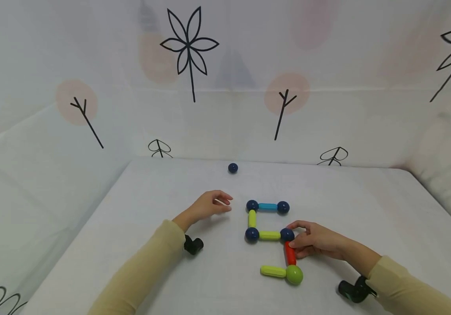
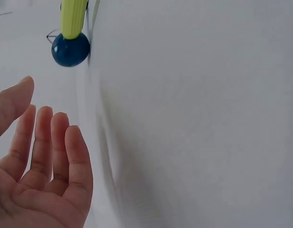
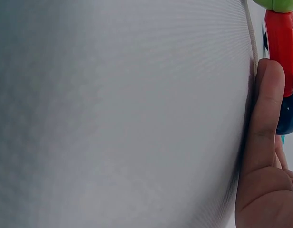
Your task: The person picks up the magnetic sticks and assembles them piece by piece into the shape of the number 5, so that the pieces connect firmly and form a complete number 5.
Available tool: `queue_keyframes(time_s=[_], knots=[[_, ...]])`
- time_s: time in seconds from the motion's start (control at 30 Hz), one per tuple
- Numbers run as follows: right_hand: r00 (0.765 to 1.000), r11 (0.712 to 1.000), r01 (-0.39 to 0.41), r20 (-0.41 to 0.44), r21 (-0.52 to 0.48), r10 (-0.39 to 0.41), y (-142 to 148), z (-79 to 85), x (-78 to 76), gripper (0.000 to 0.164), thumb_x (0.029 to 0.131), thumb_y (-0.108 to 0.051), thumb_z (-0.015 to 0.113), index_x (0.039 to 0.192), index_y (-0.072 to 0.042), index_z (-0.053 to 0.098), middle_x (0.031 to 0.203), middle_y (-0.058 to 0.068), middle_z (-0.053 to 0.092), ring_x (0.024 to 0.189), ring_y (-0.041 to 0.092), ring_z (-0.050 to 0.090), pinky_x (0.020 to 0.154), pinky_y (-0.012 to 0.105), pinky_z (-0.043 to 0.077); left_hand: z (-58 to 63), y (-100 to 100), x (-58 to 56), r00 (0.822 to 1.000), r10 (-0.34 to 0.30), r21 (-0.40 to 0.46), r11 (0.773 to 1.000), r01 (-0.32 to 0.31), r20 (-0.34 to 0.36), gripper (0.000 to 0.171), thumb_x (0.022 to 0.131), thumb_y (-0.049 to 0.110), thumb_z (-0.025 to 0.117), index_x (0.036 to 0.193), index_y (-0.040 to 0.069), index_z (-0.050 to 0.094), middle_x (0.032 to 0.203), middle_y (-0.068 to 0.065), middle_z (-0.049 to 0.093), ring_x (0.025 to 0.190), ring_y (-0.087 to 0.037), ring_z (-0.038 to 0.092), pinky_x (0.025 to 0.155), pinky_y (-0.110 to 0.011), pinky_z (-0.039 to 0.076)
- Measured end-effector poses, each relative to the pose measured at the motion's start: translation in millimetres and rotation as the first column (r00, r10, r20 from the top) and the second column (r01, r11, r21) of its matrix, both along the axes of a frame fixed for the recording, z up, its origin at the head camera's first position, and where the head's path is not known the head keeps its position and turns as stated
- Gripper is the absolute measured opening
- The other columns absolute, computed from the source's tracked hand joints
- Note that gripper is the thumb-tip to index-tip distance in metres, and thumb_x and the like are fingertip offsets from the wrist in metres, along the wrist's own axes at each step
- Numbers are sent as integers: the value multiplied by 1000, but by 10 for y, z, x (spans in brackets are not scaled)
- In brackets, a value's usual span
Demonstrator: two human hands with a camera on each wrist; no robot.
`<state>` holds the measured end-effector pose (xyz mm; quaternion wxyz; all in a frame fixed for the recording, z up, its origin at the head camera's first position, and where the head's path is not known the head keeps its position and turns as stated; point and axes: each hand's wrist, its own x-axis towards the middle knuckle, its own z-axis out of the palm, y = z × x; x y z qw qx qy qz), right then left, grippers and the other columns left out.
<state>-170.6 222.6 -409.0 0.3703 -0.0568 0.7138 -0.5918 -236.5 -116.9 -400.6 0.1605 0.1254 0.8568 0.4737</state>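
Observation:
Balls and short sticks of a magnetic building set lie joined on the white table. A blue stick (image 1: 267, 206) runs between two dark blue balls; two yellow-green sticks link down to a dark blue ball (image 1: 287, 235). From that ball a red stick (image 1: 290, 253) leads to a green ball (image 1: 294, 275), which bears another yellow-green stick (image 1: 273, 271). My right hand (image 1: 320, 240) pinches the red stick near its dark blue ball. My left hand (image 1: 211, 203) hovers left of the figure, fingers relaxed, holding nothing. The left wrist view shows its open palm (image 2: 46, 190).
A loose dark blue ball (image 1: 232, 168) sits near the table's back edge. Patterned white cloth (image 1: 225, 122) hangs behind and at both sides. Each wrist wears a small black camera, the left one (image 1: 193, 245) and the right one (image 1: 354, 290).

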Motion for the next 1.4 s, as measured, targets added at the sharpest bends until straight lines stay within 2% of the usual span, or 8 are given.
queue_keyframes(time_s=[0.37,0.57,0.77,0.93,1.1,1.3,1.4], knots=[[1000,1000,2,3,1,-2,-3,6,1,59,93,-9,68,139,7,34,97,12,68,76,18,68,76,28,59,-36,53,-229,995,95,51,994,-94,-14,32,94,16,70,124,6,66,111,-5,67,97,-18,63,79,-29,54],[1000,1000,3,5,-1,-3,-9,8,0,59,93,-9,68,139,6,34,98,12,68,77,18,68,76,28,59,-73,101,-352,985,170,100,981,-165,-39,31,93,14,71,122,4,66,111,-8,68,100,-21,63,80,-29,54],[1000,1000,5,4,-1,-5,-16,13,4,60,93,-9,68,140,7,34,98,13,68,77,18,67,75,27,58,-109,146,-440,972,232,111,968,-225,-49,31,93,16,72,121,6,67,111,-6,68,104,-22,63,83,-30,54],[1000,1000,7,4,1,-7,-9,16,10,59,93,-8,68,139,7,35,97,12,68,76,18,67,75,27,58,-121,207,-528,949,304,145,946,-290,-87,32,92,16,73,121,5,67,111,-8,68,106,-24,63,83,-30,54],[1000,1000,11,2,7,-11,-14,28,17,58,93,-9,67,139,7,35,96,12,68,75,18,67,75,27,58,-107,303,-618,913,395,194,908,-371,-99,32,92,14,73,122,4,66,115,-10,67,109,-26,62,86,-32,54],[1000,1000,10,-5,25,-9,-13,29,24,60,93,-9,67,140,7,34,95,11,68,75,18,66,75,27,58,-119,425,-751,877,478,230,861,-455,-52,38,92,18,73,128,8,63,128,-11,60,118,-27,56,94,-36,51],[1000,1000,8,-4,25,-8,-1,17,12,60,93,-9,67,141,7,34,95,11,67,76,18,66,75,27,58,-149,471,-825,873,484,222,859,-462,-59,41,92,18,73,130,9,61,135,-11,56,121,-28,52,96,-37,49]])
